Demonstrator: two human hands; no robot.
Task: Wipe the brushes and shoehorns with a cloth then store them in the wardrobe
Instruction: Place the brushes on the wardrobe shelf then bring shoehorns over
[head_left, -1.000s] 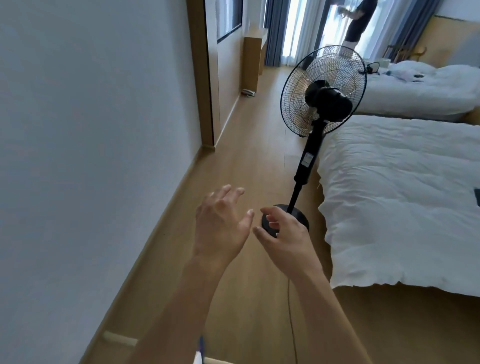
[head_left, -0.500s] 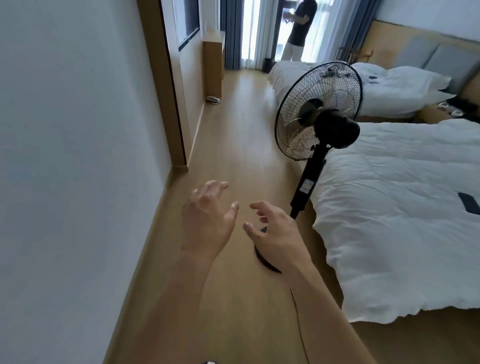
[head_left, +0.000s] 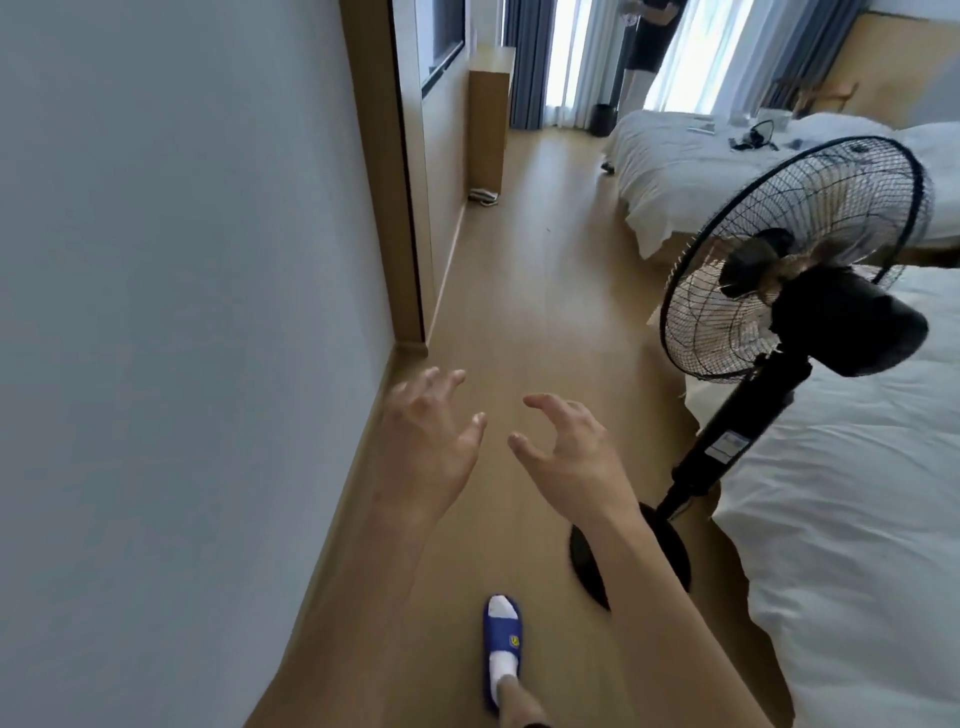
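Reaching fwd: left hand (head_left: 423, 447) & right hand (head_left: 571, 452), fingers loosely curled.

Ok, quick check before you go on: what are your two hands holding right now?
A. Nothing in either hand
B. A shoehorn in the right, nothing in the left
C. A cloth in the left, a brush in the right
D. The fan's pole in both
A: the left hand and right hand are both held out over the wooden floor with fingers spread and loosely bent, nothing in them, and the fan stands untouched to the right.
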